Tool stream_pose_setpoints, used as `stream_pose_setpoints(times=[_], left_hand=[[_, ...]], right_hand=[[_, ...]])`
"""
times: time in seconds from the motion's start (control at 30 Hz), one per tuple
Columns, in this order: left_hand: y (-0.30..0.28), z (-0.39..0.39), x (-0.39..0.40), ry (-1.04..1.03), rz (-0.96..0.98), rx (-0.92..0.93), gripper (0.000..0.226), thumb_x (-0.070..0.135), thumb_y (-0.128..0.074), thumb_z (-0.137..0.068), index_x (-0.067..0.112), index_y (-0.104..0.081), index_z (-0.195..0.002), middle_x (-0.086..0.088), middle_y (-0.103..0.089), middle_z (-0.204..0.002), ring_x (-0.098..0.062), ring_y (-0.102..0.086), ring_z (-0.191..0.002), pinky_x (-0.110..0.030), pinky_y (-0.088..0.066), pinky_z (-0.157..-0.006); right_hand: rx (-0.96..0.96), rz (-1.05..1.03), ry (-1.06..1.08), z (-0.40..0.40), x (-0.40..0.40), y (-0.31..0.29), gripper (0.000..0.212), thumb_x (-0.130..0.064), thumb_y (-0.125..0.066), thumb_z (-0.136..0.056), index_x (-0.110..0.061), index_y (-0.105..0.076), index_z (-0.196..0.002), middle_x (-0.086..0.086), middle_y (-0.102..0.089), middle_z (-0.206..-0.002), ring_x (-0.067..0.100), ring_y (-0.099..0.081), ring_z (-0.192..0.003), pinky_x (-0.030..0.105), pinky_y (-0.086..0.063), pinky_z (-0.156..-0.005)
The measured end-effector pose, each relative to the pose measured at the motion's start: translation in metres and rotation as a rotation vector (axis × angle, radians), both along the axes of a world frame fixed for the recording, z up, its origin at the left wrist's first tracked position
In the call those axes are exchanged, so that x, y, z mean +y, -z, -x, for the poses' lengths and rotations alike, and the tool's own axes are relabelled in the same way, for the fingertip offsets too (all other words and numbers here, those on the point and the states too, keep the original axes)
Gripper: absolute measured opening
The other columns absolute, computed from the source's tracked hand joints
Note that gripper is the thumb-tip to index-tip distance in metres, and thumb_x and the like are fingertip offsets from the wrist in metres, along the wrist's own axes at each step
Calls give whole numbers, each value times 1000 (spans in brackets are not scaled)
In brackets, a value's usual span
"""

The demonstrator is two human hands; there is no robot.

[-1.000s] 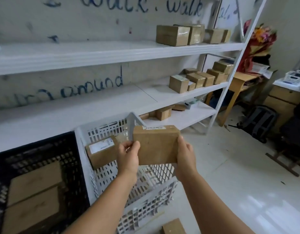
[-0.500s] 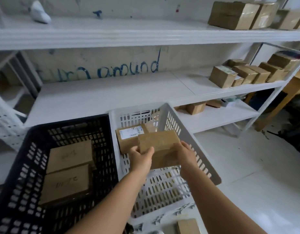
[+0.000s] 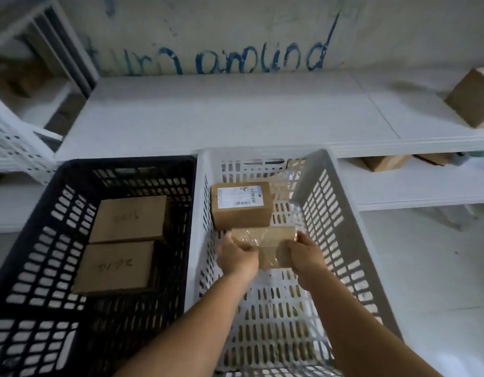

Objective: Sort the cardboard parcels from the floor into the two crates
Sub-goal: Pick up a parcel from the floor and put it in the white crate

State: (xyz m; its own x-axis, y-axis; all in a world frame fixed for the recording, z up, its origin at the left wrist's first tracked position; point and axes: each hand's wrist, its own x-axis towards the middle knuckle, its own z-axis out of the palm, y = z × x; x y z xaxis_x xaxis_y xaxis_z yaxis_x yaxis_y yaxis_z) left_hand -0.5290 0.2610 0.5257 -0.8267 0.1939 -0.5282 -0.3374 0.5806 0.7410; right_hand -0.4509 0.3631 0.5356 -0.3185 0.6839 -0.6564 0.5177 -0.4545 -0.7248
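parcel [image 3: 265, 246]: matt cardboard, glossy film | crates [image 3: 327, 213]: perforated plastic | shelf [image 3: 235, 118]: matt white

A white shelf [image 3: 235, 115] runs along the wall, with one cardboard box [image 3: 472, 96] resting on it at the far right. On the lower shelf [image 3: 414, 186] sit two more boxes [image 3: 385, 162], partly hidden under the upper board. A black crate [image 3: 178, 170] and a white crate [image 3: 327, 186] stand side by side, touching, in front of the shelves.

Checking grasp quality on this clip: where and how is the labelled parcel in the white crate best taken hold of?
Probably by its two short ends, coming from above. The labelled parcel lies flat, label up, in the white crate; the held parcel, gripped by the left hand and right hand, blocks its near side.
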Motion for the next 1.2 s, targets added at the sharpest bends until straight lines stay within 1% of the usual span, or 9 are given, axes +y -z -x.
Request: stream_pose_setpoints(times=[0.13,0.23,0.33,0.6,0.7,0.83,0.9,1.0,1.2], left_hand=[[16,14,12,66,99,11,77,18,-62,-88,27,-20,-151,-6,-25,-149,-27,-41,-132,-40,-48,-100],[28,24,16,80,108,28,70,12,-58,-89,22,-25,-150,-2,-25,-151,-24,-37,-135,-38,-42,-106],[39,30,18,175,171,57,69,11,-57,-88,17,-26,-150,-1,-20,-154,-24,-33,-137,-37,-39,-109],[48,37,22,482,350,146,60,11,-42,-95,2,-17,-150,-8,7,-160,-26,8,-147,-33,-6,-119],[49,40,21,527,378,179,59,6,-44,-93,0,-21,-147,-12,1,-159,-29,6,-147,-34,-6,-119],[47,43,16,591,394,150,66,5,-46,-93,1,-13,-150,-11,8,-160,-29,13,-147,-36,-4,-119],[44,43,14,583,380,125,67,7,-45,-95,3,-8,-151,-10,12,-160,-27,13,-147,-34,-4,-118],[37,40,11,524,314,104,68,11,-44,-98,7,-6,-153,-5,12,-161,-20,12,-147,-30,-3,-117],[0,22,4,294,84,108,58,25,-47,-98,20,-23,-151,1,-17,-159,-21,-28,-143,-38,-32,-114]], right_hand=[[-1,51,-46,18,13,22,44,-4,-51,-89,-19,-57,-129,2,-67,-108,19,-63,-91,26,-52,-67],[-13,64,-94,33,18,28,35,-6,-45,-93,-25,-56,-120,-1,-63,-112,19,-58,-98,29,-49,-79],[-50,41,-160,48,18,40,47,-8,-43,-94,-23,-49,-138,5,-57,-131,26,-53,-116,36,-46,-97],[-101,94,-207,72,12,60,46,-16,-38,-100,-27,-41,-144,5,-48,-142,27,-50,-119,30,-41,-83],[-84,104,-219,78,5,62,51,-11,-36,-100,-26,-33,-148,6,-47,-142,22,-50,-108,26,-42,-77],[-72,94,-220,79,1,59,53,-3,-38,-98,-22,-33,-147,7,-46,-140,24,-47,-116,28,-37,-83],[-78,116,-217,77,2,55,53,-6,-41,-98,-24,-32,-148,6,-47,-141,23,-47,-110,30,-37,-82],[-82,151,-190,71,2,41,55,-17,-48,-98,-26,-29,-149,7,-44,-142,29,-44,-124,34,-36,-85],[13,120,-56,47,-15,-3,60,-22,-52,-97,-23,-25,-151,1,-38,-151,26,-37,-136,39,-30,-108]])
